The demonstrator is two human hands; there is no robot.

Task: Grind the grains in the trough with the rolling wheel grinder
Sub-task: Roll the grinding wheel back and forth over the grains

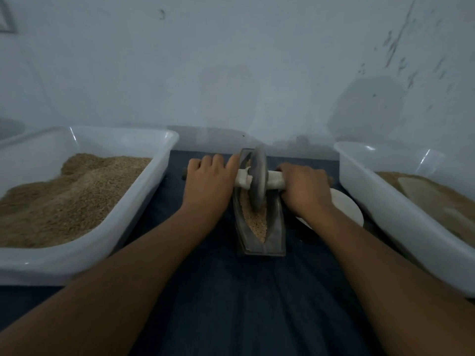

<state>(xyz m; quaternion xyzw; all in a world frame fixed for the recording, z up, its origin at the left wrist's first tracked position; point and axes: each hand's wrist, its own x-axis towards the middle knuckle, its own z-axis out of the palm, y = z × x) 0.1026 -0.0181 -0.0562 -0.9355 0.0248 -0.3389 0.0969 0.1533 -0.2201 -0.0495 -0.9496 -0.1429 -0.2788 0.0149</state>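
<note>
In the middle of a dark blue cloth [231, 291] stands a narrow, boat-shaped trough [275, 232] of dark metal, with its long side pointing away from the person. Pale grains [254, 224] lie in its groove, visible mainly in the near half. The rolling wheel grinder [257, 181] stands upright in the groove, in the far half of the trough, and its lower edge sits down in the grains. A handle [275, 181] goes through the centre of the wheel, across the trough; near the wheel it is wrapped in something whitish, and its dark ends come out past both hands. The left hand [209, 181] lies over the left part of the handle with the fingers curled down around it, just beside the wheel. The right hand [304, 187] grips the right part of the handle in the same way, with the knuckles up. Both forearms reach in from the near edge and cover much of the cloth. On the left, near the trough but not touching it, stands a white plastic tub [144, 209] heaped with brownish grain [69, 196]. On the right stands a second white tub [380, 191] with brownish material inside; what the lighter patch in it is, I cannot tell. Between this tub and the trough a white round object [344, 209] lies partly hidden under the right wrist. Behind everything is a pale bluish wall [231, 73] with dark marks at the right.
</note>
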